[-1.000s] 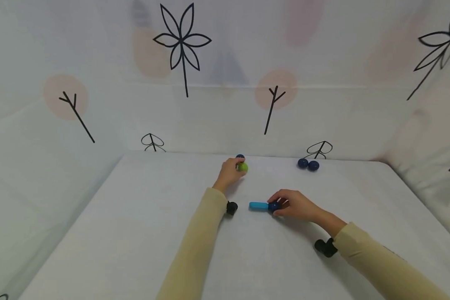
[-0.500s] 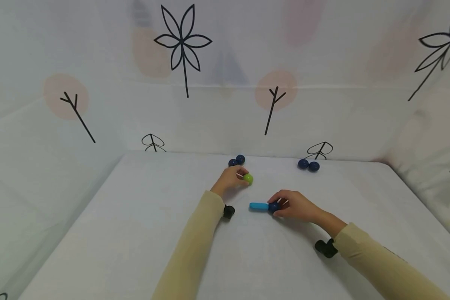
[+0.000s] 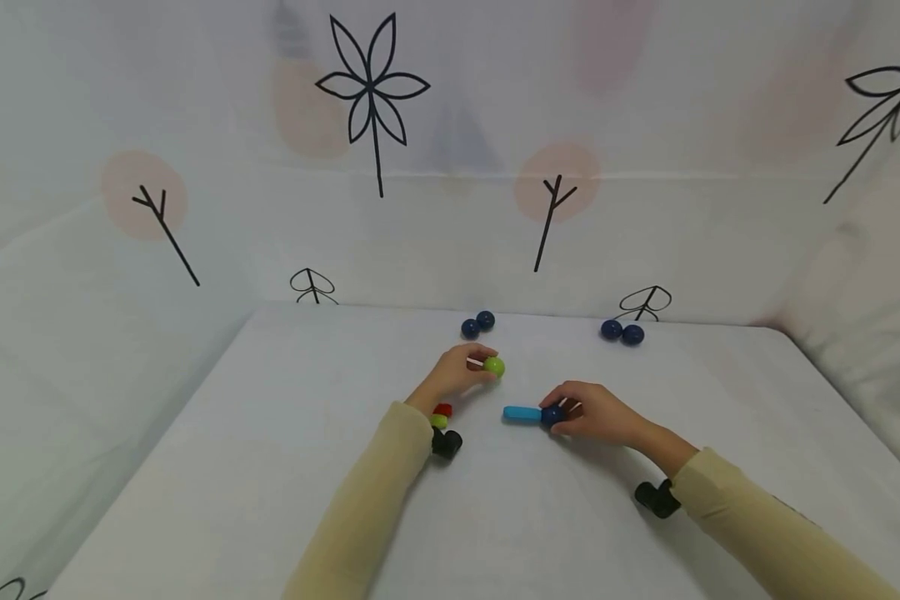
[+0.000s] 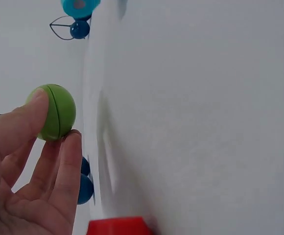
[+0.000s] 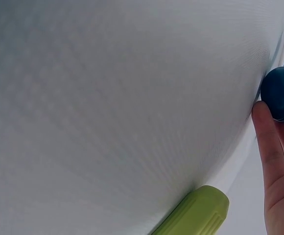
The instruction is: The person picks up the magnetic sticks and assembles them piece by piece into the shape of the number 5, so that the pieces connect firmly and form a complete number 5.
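Note:
My left hand pinches a lime-green ball between thumb and fingertips. In the left wrist view the ball shows a seam round its middle and is held off the white cloth. My right hand grips a dark blue ball low at the table. A light blue rod lies in line with that ball, its end against it, pointing left. Beside my left wrist, a red piece and a yellow-green piece show, partly hidden by the sleeve.
Two dark blue balls sit at the back middle, and another dark blue pair at the back right. A ribbed green rod lies near my right wrist. The patterned backdrop rises behind the table's back edge.
My left hand has drawn the green ball away from the back, towards me and slightly right. A second dark blue ball and the red and yellow-green pieces came into sight. The right hand stays put.

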The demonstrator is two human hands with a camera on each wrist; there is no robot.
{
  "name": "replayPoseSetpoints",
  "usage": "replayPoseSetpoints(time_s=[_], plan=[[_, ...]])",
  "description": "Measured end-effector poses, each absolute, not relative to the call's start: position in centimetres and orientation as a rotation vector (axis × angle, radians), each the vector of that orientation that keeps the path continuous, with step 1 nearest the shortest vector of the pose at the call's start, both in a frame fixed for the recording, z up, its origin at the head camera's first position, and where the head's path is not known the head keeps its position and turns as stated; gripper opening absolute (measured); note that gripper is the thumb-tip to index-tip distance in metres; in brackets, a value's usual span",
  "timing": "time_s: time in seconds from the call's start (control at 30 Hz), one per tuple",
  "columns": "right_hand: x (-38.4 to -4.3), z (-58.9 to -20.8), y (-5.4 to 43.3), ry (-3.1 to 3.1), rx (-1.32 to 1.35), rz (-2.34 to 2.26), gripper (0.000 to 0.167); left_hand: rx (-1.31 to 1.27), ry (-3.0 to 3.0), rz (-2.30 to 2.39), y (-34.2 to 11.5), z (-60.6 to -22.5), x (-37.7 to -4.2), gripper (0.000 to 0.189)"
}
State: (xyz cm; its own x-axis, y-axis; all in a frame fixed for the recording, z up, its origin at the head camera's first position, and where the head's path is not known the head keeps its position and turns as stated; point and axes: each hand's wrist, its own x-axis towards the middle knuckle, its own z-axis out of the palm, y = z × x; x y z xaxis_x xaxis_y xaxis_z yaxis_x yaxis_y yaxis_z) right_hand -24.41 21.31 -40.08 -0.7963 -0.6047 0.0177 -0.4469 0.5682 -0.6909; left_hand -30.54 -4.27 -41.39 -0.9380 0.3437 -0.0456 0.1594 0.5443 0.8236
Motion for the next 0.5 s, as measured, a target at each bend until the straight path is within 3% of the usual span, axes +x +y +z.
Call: replayPoseSetpoints(time_s=[0.5], plan=[[-24.3,-40.1,21.4,2.57,-0.847,-1.062,0.032,0.436,2.481,1.32,-5.7,-40.3,-28.1,0.036]])
